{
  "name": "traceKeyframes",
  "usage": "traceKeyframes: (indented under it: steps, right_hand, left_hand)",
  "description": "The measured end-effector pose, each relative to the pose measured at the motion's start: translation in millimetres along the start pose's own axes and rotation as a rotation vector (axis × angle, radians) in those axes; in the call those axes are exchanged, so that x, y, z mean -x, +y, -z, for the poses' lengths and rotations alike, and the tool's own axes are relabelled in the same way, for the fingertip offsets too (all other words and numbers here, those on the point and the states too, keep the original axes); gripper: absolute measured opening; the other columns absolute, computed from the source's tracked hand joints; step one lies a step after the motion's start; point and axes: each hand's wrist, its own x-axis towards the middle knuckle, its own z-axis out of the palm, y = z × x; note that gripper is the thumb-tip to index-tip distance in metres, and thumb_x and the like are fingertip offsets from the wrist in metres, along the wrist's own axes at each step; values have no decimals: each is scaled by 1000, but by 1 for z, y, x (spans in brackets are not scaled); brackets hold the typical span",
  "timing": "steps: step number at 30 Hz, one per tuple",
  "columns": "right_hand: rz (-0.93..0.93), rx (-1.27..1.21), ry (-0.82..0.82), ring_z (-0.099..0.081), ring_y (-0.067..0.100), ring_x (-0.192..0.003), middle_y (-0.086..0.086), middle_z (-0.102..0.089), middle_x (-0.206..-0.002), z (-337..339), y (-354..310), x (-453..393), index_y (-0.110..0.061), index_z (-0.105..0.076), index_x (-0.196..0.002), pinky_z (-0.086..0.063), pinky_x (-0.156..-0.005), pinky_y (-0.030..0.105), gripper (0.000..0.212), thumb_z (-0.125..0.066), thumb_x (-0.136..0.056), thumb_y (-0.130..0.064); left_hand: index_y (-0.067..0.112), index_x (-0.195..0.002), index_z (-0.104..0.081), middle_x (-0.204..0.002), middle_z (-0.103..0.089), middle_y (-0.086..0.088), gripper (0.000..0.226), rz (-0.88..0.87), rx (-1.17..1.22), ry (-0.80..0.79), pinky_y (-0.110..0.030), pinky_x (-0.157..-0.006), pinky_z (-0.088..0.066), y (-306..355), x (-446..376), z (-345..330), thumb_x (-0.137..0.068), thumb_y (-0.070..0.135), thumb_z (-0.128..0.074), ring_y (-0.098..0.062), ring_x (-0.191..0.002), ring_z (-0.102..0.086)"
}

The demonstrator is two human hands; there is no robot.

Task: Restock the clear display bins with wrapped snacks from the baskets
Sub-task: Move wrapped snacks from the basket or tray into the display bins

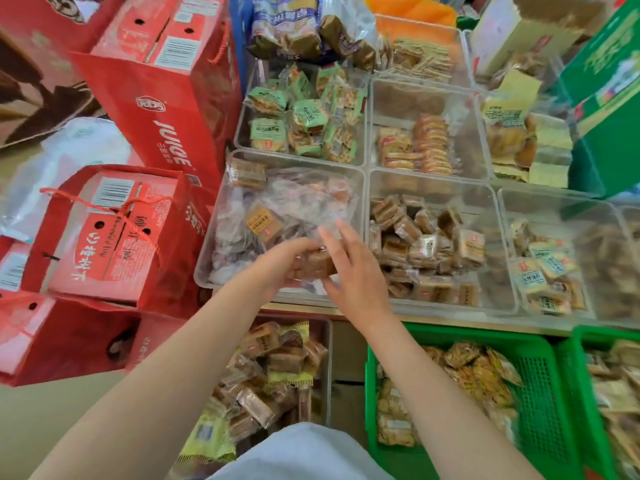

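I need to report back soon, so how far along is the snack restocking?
Partway. Several clear bins already hold snacks, like the green-wrapped packs in a back bin. In hand: the left hand holds brown wrapped snacks over the front-left clear bin, with the right hand open beside them. Left: the green basket and the clear basket below remain stocked.

Snack shop, clear display bins [429, 181] of wrapped snacks, green baskets [540, 403], red gift boxes [162, 109]

I read "JUICE", printed upside down from my view, in white on the tall red carton [166, 109]. Snack wrapper print and barcodes are too blurred to read.
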Motion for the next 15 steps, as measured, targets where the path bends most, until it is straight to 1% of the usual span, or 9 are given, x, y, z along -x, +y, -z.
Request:
traceKeyframes:
  steps: [3,5,7,8,9,10,11,13,15]
  right_hand:
    - [10,73,62,-54,33,-117,15,-50,-138,13,19,4,-12,-46,-139,-57,-88,47,77,-80,-71,-3]
    - [-67,40,-7,-60,33,-106,13,-56,-130,25,38,6,-13,-48,-135,-59,-78,46,69,-79,-74,-6]
    - [-266,-71,-76,-59,28,-112,7,-57,-131,39,59,5,-16,-46,-139,-56,-80,41,62,-75,-84,-20]
    - [-399,-135,-53,-58,24,-114,5,-57,-132,46,70,2,-17,-44,-141,-53,-81,37,62,-73,-87,-27]
    - [-541,-197,4,-58,21,-113,3,-58,-132,52,82,-3,-17,-42,-141,-50,-81,33,62,-71,-89,-32]
    - [-664,-245,74,-59,20,-112,2,-58,-130,59,95,-10,-17,-41,-141,-47,-79,30,61,-70,-90,-33]
    - [-747,-268,141,-60,21,-110,3,-57,-129,65,107,-17,-16,-40,-140,-44,-78,28,59,-70,-91,-32]
    - [-844,-252,213,-58,24,-110,8,-49,-135,71,128,-35,-12,-38,-141,-41,-77,27,56,-67,-94,-24]
    - [-945,-248,171,-56,26,-115,13,-39,-146,69,148,-51,-10,-35,-143,-40,-79,26,55,-63,-96,-17]
  left_hand:
    - [16,-94,-67,-71,-70,-2,35,6,1,5,-34,-70,-42,9,-8,-21,-94,47,-52,-19,-66,-59]
    - [14,-97,-69,-80,-73,-4,46,7,-35,10,-35,-74,-43,14,-15,-37,-96,53,-45,-20,-68,-61]
    - [13,-113,-68,-103,-73,-4,47,-71,-134,68,-37,-84,-45,12,-21,-54,-101,50,-41,-20,-86,-64]
    - [14,-128,-62,-121,-67,-3,46,-171,-272,124,-37,-93,-44,6,-25,-61,-102,46,-42,-21,-105,-62]
    - [14,-142,-51,-140,-55,-2,49,-297,-486,164,-36,-104,-38,-3,-27,-66,-103,43,-45,-20,-126,-52]
    - [15,-152,-37,-156,-38,-2,59,-414,-722,164,-35,-114,-28,-13,-28,-70,-102,43,-48,-19,-143,-35]
    - [16,-158,-22,-165,-19,-1,69,-498,-916,130,-36,-121,-19,-23,-30,-74,-102,45,-48,-17,-151,-18]
    - [17,-160,-1,-167,8,1,80,-549,-1200,58,-40,-125,-11,-46,-35,-78,-102,51,-42,-15,-154,5]
    - [16,-159,10,-164,22,0,82,-553,-1409,38,-43,-125,-9,-65,-40,-79,-102,53,-36,-15,-152,16]
